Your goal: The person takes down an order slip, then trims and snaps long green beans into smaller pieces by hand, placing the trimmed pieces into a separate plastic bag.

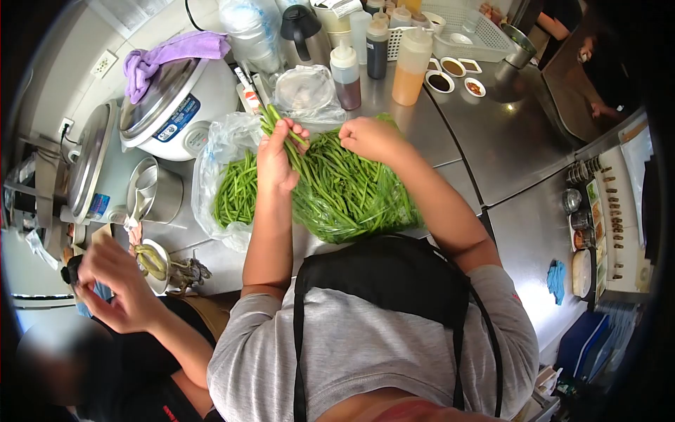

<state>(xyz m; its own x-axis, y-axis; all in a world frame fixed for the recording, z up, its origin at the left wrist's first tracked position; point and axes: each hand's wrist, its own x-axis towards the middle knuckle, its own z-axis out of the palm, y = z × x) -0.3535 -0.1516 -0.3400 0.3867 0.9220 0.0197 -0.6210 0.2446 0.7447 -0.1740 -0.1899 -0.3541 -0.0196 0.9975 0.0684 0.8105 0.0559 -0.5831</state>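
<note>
My left hand (pixel 279 156) is closed around a small bunch of green beans (pixel 269 118), whose ends stick up above the fingers. To its right, my right hand (pixel 374 139) is over the far side of a large heap of green beans (pixel 351 184) in a clear plastic bag. Its fingers are curled together, and what they hold, if anything, is hidden. On the left, a second clear bag (pixel 204 179) holds shorter pieces of green bean (pixel 238 188). Both bags lie side by side on the steel counter.
Rice cookers (pixel 169 105) and a metal pot (pixel 163 193) stand left. Sauce bottles (pixel 411 67), small sauce dishes (pixel 441 82) and a white basket (pixel 474 35) are at the back. A co-worker's hand (pixel 116 285) is at lower left, near a bowl (pixel 156 271). Another person is at upper right.
</note>
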